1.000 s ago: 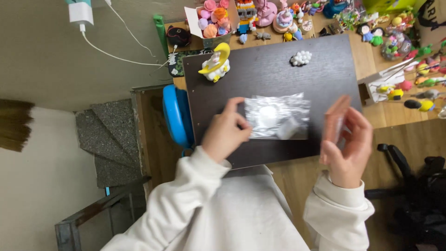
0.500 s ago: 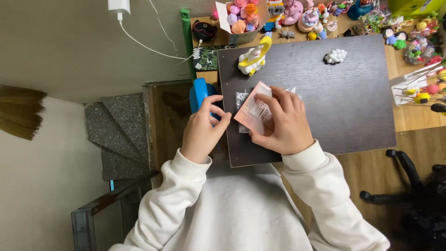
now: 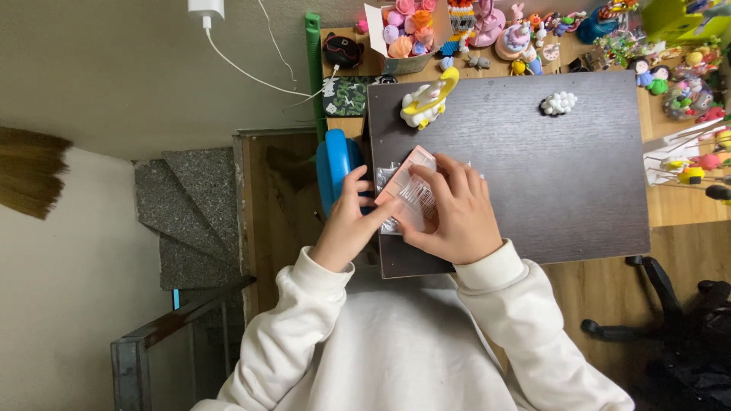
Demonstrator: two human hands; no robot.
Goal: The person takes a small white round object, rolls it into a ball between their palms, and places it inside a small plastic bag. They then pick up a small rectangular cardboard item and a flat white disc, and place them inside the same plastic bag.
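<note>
Both my hands meet over the left part of a dark brown board [image 3: 548, 175]. My right hand [image 3: 453, 217] grips a small pink flat packet [image 3: 406, 173] with clear film over part of it. My left hand [image 3: 349, 224] pinches the packet's near left edge with its fingertips. A crinkled clear plastic bag [image 3: 386, 180] lies on the board under the packet, mostly hidden by it and by my fingers. Both sleeves are white.
A yellow and white toy figure [image 3: 423, 103] and a small white lumpy piece [image 3: 558, 103] lie at the board's far side. Several colourful little figures [image 3: 525, 30] crowd the wooden desk behind and to the right. A blue round object [image 3: 333, 164] sits left of the board.
A second ago my left hand pressed the clear bag alone while my right hand hovered apart at the right. My right hand has since come in with the pink packet, and both hands hold it.
</note>
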